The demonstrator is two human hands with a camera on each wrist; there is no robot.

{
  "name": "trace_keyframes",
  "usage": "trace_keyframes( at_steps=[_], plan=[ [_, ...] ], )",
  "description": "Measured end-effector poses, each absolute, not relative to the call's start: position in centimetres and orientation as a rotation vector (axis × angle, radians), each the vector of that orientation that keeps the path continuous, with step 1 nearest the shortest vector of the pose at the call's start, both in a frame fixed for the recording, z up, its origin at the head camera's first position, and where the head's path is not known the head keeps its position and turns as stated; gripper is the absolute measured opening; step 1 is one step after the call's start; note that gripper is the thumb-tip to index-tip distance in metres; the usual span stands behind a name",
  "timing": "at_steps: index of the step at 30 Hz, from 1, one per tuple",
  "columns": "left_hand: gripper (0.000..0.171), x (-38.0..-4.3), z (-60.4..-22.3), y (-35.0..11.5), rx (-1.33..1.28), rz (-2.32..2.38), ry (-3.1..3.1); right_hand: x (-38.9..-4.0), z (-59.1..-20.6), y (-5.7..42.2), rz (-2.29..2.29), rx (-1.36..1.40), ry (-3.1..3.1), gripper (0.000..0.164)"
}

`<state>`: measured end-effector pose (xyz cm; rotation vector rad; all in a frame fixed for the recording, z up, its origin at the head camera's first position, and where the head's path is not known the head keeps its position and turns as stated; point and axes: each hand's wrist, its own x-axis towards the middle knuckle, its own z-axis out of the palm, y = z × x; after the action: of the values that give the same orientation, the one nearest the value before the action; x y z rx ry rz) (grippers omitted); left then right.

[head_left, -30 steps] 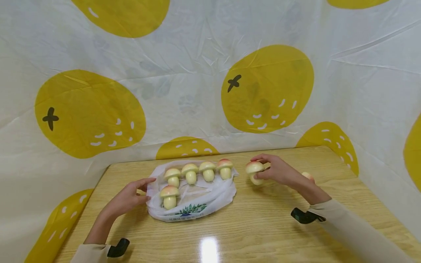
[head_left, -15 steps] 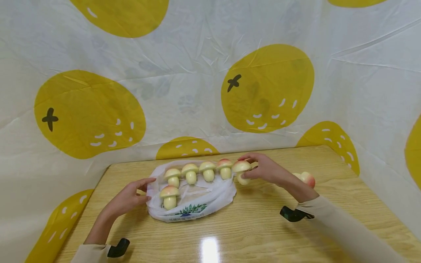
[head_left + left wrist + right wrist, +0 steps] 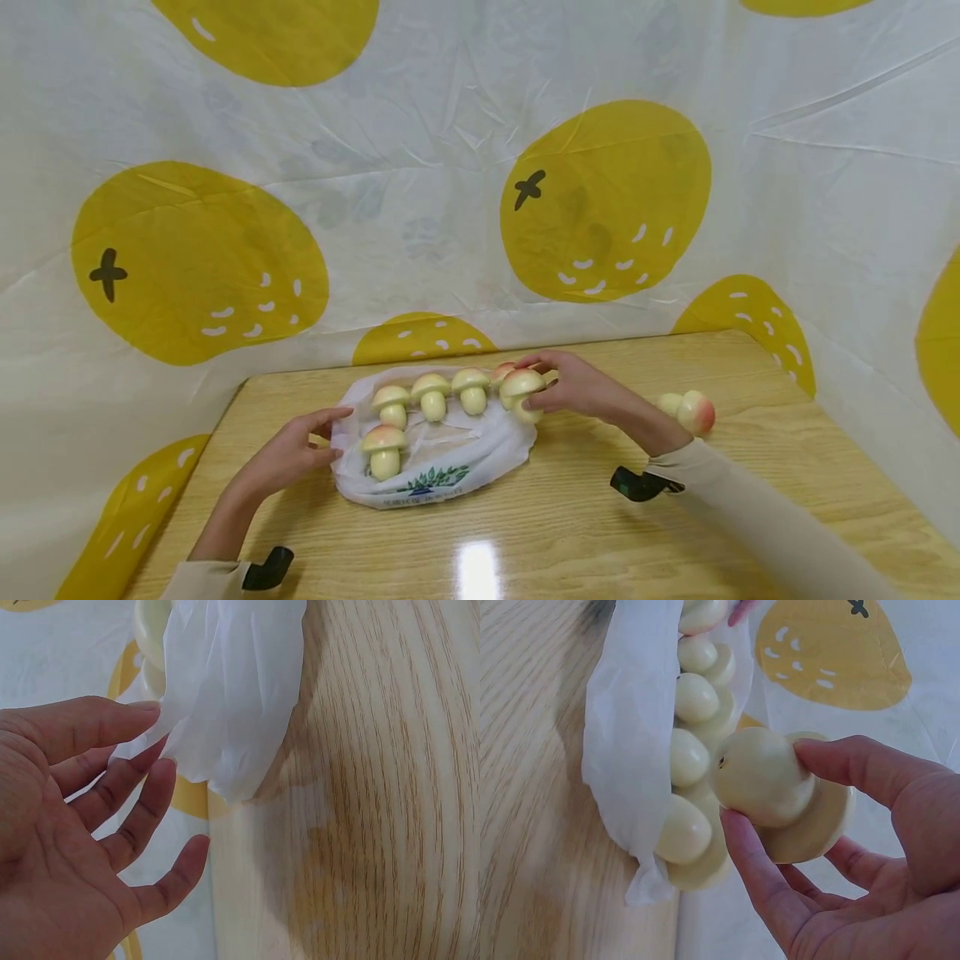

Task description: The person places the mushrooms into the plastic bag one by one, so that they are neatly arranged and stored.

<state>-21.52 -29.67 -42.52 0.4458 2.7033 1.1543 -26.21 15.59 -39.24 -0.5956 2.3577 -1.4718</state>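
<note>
In the head view, my right hand (image 3: 573, 387) holds a pale toy mushroom (image 3: 761, 776) with a reddish cap over the right end of a white plastic bag (image 3: 480, 450). Thumb and fingers pinch its stem in the right wrist view. Several similar mushrooms (image 3: 432, 396) stand in the opened bag, most in a row along its back and one at front left (image 3: 386, 454). The held mushroom partly hides the row's rightmost one. At the bag's left edge, my left hand (image 3: 288, 450) pinches the thin plastic between thumb and fingers.
Another mushroom (image 3: 696, 412) lies on its side on the wooden table (image 3: 600, 517), beyond my right forearm. A cloth (image 3: 420, 192) printed with yellow fruit hangs behind the table and along its sides. Green print marks the bag's front.
My right hand has carried the mushroom leftward from beside the bag to above its right end. The mushroom lying at right has come into fuller view. My left hand stays at the bag's edge.
</note>
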Motion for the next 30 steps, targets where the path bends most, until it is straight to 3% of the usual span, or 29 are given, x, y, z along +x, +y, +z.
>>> trace_keyframes(
  at_steps=[14,30],
  plan=[
    [0.054,-21.4,-42.5,-29.6,0.492,1.12,2.77,-26.7,-39.1,12.8,-1.477,-0.658,2.301,0.06],
    [0.054,-21.4,-42.5,-29.5,0.494,1.138,2.766,-26.4,-39.7,8.0,-1.534,-0.647,2.292,0.054]
  ],
)
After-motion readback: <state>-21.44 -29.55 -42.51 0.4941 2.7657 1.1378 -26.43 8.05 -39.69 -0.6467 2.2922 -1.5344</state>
